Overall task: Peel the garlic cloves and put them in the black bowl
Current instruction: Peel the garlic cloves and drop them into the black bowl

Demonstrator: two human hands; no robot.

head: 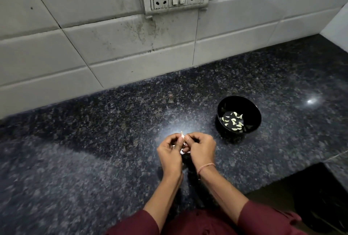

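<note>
While fingers curl, both hands pinch garlic clove [182, 135]

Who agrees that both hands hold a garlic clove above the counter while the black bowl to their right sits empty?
Not empty: the head view shows peeled cloves in the black bowl. The left hand and right hand do hold a garlic clove above the counter.

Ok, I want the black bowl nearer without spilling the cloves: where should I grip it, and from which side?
Probably the rim of the black bowl on the side nearest the right hand, pinched from above, thumb outside. It stands upright and open on the counter, and the peeled cloves lie low on its floor, well under the rim.
</note>
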